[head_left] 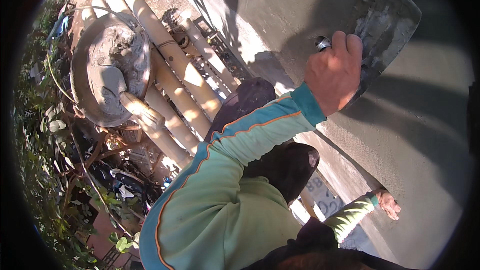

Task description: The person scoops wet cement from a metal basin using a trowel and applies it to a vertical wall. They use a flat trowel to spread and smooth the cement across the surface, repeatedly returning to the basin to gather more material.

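Note:
My left hand (334, 72) is closed round the handle of a plastering trowel (382, 30). Wet mortar smears its broad flat blade, which lies against or very close to the grey plastered wall (410, 105); I cannot tell which. Lower right, my right hand (388, 205) rests at the wall surface with its fingers loosely bent and apart, and no tool shows in it. Off to the left, a round basin (80, 97) holds grey mortar (122, 45). A second trowel (107, 81) sits in it, its wooden handle (142, 110) sticking out over the rim.
Bamboo poles (172, 65) form a platform under the basin and beside my knees (250, 95). Leafy plants (50, 135) and a thin stem line the left side. A pale ledge (345, 167) runs along the wall's near edge. Shadows fall across the plaster.

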A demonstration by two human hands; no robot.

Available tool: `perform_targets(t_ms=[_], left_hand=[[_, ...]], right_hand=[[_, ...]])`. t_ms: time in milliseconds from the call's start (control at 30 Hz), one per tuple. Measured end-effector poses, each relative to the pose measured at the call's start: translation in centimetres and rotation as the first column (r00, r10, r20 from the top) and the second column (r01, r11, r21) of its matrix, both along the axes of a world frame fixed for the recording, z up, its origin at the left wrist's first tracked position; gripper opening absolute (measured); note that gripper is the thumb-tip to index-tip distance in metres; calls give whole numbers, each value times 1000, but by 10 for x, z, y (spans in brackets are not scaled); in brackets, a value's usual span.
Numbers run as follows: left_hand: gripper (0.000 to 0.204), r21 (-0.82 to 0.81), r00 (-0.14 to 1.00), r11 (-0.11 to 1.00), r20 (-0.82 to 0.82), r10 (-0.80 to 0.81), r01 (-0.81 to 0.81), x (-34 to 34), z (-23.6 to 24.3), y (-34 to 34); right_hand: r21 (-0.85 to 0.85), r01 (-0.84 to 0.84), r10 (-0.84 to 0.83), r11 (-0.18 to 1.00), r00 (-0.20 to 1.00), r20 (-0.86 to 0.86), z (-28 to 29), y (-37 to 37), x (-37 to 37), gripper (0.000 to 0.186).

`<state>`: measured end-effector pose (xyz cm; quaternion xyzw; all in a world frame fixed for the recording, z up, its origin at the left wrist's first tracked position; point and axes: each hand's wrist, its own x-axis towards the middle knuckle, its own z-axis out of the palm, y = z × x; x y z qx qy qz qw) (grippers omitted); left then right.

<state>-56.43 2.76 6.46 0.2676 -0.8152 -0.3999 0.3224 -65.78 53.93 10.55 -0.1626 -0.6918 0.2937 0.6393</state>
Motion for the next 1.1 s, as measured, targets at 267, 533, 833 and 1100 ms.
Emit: perform_targets(t_ms=[267, 533, 833, 1100], left_hand=[[22, -148, 985, 988, -160, -57, 33, 70, -213, -60], [21, 831, 972, 530, 231, -49, -170, 34, -454, -57], [33, 907, 909, 373, 311, -276, -197, -14, -490, -47], [22, 935, 981, 340, -41, -192, 105, 0, -324, -25]], right_hand=[[-65, -20, 18, 998, 999, -34, 4, -22, 9, 80], [-53, -34, 33, 998, 999, -34, 1, 11, 3, 81], [68, 38, -37, 997, 999, -12, -2, 9, -3, 84], [82, 92, -97, 992, 994, 59, -3, 12, -1, 88]])
